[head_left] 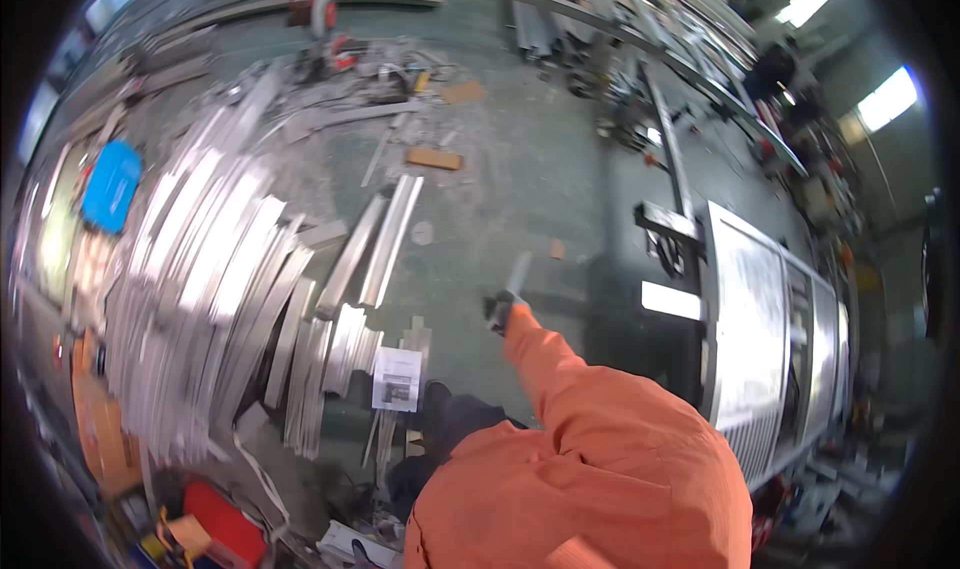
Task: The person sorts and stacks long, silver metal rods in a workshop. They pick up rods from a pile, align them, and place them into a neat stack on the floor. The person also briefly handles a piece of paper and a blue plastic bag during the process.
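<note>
My right hand (499, 312), in a dark glove at the end of an orange sleeve (550, 361), reaches forward above the green floor. Its fingers look closed around a thin pale strip (520, 272), blurred by motion, which points away from me. The strip's exact kind does not show. My left hand is out of sight. A printed white sheet of paper (397, 380) is left of my legs (462, 421), over some metal profiles; I cannot tell what supports it. Two longer silvery profiles (391, 241) lie on the floor beyond it.
Many metal profiles (215, 259) lie stacked on the left, beside a blue case (111, 186). Scraps and a brown block (434, 158) lie ahead. A metal frame with pale panels (750, 319) stands on the right. A red container (222, 525) is at lower left.
</note>
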`<action>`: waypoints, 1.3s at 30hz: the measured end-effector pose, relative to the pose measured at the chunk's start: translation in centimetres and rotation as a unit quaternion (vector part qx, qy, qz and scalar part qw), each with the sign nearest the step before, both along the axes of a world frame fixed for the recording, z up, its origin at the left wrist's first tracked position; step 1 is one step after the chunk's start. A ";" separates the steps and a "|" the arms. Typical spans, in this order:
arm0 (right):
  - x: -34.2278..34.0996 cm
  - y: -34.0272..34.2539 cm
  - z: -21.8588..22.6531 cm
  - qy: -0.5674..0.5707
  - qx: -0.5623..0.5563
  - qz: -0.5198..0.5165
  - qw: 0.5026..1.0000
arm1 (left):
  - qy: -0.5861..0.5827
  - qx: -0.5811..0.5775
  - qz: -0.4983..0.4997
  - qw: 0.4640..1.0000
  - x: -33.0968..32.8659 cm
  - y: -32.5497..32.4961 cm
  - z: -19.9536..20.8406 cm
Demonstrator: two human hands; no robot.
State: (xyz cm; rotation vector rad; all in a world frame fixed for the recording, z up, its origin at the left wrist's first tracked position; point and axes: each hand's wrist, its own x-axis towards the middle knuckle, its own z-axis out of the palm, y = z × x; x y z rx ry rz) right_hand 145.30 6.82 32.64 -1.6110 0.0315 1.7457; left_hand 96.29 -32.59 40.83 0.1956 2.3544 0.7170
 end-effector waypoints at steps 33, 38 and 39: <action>-41.4 -32.3 -18.0 -0.030 -0.291 0.011 0.956 | -0.429 -0.071 0.107 0.894 -25.1 0.6 -21.8; -41.3 -37.7 -31.7 -0.190 -0.217 0.111 0.951 | -0.526 -0.041 0.148 0.836 -23.3 -0.9 -29.4; -41.3 -38.4 -33.6 -0.234 -0.218 0.164 0.933 | -0.524 -0.040 0.138 0.840 -22.8 -0.7 -31.0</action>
